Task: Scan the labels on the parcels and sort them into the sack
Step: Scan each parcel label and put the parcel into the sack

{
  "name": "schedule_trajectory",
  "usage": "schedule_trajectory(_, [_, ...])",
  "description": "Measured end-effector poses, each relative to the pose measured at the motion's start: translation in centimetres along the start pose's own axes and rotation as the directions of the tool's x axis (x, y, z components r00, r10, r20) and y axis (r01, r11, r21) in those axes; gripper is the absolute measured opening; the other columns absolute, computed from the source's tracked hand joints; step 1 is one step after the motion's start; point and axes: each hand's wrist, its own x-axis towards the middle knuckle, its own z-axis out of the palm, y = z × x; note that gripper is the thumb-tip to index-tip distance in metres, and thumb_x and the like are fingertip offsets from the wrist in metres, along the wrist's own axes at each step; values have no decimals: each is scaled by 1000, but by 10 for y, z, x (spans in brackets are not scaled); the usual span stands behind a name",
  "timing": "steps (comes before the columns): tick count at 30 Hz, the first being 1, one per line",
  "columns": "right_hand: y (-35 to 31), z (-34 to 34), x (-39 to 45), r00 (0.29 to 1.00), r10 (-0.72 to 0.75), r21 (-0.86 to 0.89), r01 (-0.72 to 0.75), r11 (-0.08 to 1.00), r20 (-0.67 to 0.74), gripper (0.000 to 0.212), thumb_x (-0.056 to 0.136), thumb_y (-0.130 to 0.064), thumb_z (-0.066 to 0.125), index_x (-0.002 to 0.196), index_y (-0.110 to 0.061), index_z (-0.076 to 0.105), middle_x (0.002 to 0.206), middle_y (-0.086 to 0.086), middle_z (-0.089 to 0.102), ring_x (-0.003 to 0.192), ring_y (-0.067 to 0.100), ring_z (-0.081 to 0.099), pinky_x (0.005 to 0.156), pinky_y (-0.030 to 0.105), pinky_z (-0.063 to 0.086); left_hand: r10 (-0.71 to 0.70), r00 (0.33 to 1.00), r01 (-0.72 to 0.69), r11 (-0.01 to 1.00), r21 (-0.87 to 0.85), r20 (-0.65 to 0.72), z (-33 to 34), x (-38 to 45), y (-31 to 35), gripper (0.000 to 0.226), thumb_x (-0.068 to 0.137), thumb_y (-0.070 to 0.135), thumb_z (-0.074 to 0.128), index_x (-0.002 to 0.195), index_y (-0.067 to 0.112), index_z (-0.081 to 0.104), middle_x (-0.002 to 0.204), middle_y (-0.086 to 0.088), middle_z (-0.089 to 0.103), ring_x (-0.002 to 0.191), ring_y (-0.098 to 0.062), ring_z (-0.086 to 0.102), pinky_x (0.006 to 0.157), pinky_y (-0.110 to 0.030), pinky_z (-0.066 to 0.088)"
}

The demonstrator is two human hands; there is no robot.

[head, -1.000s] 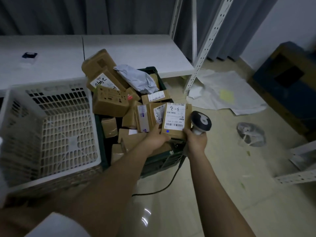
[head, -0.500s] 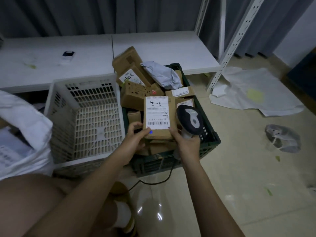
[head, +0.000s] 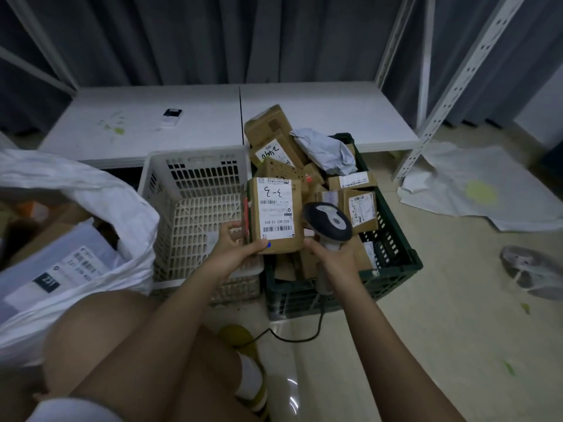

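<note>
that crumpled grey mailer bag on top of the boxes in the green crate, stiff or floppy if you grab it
Probably floppy: the grey mailer bag is creased and slumps over the boxes. Likely light, as it lies on the pile in the green crate. Its smooth film may be slippery.

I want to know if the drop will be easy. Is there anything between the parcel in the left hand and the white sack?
Partly. The parcel in the left hand is over the edge of the white basket, which stands between it and the sack at far left. The sack's mouth looks open; lifting over the basket should do.
</note>
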Motion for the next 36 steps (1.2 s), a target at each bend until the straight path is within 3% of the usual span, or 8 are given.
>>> schedule_trajectory(5, [-3,-6,-24,987,69,-111,-53,992,148,15,86,-14,73,95,-10,62,73,2,62,65,15,57,51,17,47,-49,999,47,996,-79,-19,-1,-6,-10,79,73,9,81,134,21,32,134,-2,43,102,-16,56,81,-36,58])
schedule_trajectory(8, [2,-8,-33,981,51,-117,-30,993,185,14,84,-16,74,85,-10,62,65,0,61,57,14,55,53,24,47,-59,998,57,992,-112,-10,0,-7,-12,78,73,4,79,134,20,33,140,-5,43,100,-14,58,64,-26,58])
schedule_trajectory(13, [-6,-14,-45,974,-15,-101,39,994,226,18,81,-19,78,78,-13,61,60,0,60,54,15,54,56,29,47,-51,998,53,993,-104,20,-3,-4,-14,83,72,2,79,137,21,31,145,-6,41,114,-20,52,69,-28,56])
schedule_trajectory(19, [-14,-18,-53,981,-32,-126,57,990,191,16,81,-14,78,78,-13,62,56,1,57,50,15,52,54,31,46,-55,998,57,994,-97,26,-7,0,-18,85,71,5,81,138,22,31,146,-6,41,121,-21,50,92,-39,52])
schedule_trajectory(26, [-20,-22,-57,976,-39,-123,66,990,212,14,82,-13,77,82,-9,63,62,6,57,53,16,52,55,32,47,-50,998,53,995,-90,31,-5,-2,-17,82,72,6,80,137,21,32,142,-7,45,112,-19,55,84,-34,54])
schedule_trajectory(30, [-26,-10,-55,979,-99,-61,112,992,177,15,81,-13,78,86,-14,64,70,1,66,63,16,62,61,26,51,37,998,-43,990,-134,-48,-4,-13,4,69,79,10,76,132,23,35,125,-3,58,96,-11,62,73,-28,53])
schedule_trajectory(33, [-38,22,-47,979,-145,23,143,989,146,20,82,-11,77,94,-21,64,74,-12,69,68,3,65,57,16,51,171,972,-199,964,-179,-160,-24,-27,36,64,80,12,75,129,25,36,127,-1,58,102,-10,61,79,-29,53])
schedule_trajectory(36, [-54,69,-40,972,-125,33,121,992,201,19,85,-11,73,75,-19,60,59,-9,62,55,5,60,50,15,49,335,878,-393,912,-116,-340,-66,-52,68,63,79,10,76,127,23,37,124,4,54,107,-9,58,90,-32,52])
